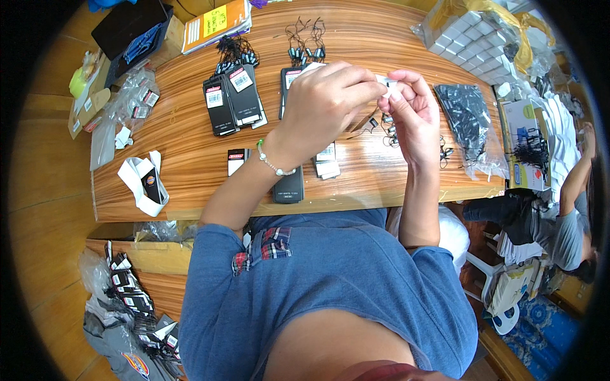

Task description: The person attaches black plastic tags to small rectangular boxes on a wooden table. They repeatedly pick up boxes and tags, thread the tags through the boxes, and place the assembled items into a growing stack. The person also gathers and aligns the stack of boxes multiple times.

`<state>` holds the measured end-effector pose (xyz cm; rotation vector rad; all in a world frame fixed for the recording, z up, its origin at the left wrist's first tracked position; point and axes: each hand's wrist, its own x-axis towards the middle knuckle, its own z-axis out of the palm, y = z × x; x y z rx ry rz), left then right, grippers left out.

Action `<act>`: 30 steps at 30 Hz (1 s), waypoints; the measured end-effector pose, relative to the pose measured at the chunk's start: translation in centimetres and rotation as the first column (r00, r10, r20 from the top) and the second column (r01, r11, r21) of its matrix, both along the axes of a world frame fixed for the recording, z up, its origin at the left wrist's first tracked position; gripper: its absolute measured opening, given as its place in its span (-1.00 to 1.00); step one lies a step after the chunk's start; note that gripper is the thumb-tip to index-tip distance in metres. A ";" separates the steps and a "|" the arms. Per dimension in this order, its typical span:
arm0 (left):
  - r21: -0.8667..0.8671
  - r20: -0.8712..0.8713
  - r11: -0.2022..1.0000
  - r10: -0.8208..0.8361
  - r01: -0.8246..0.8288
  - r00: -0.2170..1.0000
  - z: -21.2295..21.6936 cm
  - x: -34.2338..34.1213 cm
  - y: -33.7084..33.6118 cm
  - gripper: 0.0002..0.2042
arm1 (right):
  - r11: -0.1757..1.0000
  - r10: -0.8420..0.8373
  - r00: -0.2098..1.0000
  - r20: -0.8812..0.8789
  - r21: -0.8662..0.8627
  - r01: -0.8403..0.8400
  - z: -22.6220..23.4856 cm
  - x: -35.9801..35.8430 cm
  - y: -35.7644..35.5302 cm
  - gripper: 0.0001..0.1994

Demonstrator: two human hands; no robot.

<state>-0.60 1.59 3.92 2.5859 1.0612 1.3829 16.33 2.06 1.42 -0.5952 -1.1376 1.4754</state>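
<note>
My left hand [333, 92], with a beaded bracelet on its wrist, is raised over the table with thumb and fingers pinched together. Facing it, my right hand [414, 114] is closed with thumb against fingers. Between their fingertips is a small white piece [383, 80] with a dark spot, too small to make out fully. Below my left hand and forearm lie black hang tags [289, 190] and small white-labelled tags [326, 166], partly hidden. Black cord loops [391, 133] lie scattered under my hands. Stacked black hang tags [232, 98] sit to the left, bundled black strings [236, 52] behind them.
A plastic bag of black pieces [467, 120] lies at the right; a box of small white boxes [460, 38] stands behind it. At the left are a white strap [143, 184] and clear plastic packets [136, 95]. Another person [565, 228] is at the far right.
</note>
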 end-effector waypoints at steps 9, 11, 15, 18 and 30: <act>0.325 -0.206 0.945 0.021 0.048 0.978 -0.9 0.4 1.6 -0.85 | 0.986 0.010 1.000 0.023 -0.168 -0.006 -1.4 0.8 0.8 -0.90; 0.325 -0.214 0.941 -0.020 0.091 0.977 -1.3 0.5 1.7 -0.84 | 0.979 -0.050 0.998 0.024 -0.198 0.054 -1.7 0.6 0.8 -0.91; 0.286 -0.238 0.950 -0.052 0.122 0.970 -1.7 0.4 1.2 -0.84 | 0.939 -0.315 0.949 -0.027 -0.152 0.307 -1.5 0.8 1.4 -0.90; 0.196 -0.166 0.976 -0.058 0.090 0.985 -2.3 -0.6 1.2 -0.89 | 0.985 -0.175 0.938 -0.300 -0.046 0.169 -0.7 1.7 2.1 -0.90; -0.433 0.415 0.870 -0.040 0.236 0.909 -3.3 0.5 -0.2 -0.78 | 0.946 0.242 0.688 -0.684 0.007 -0.325 0.0 0.4 2.7 -0.91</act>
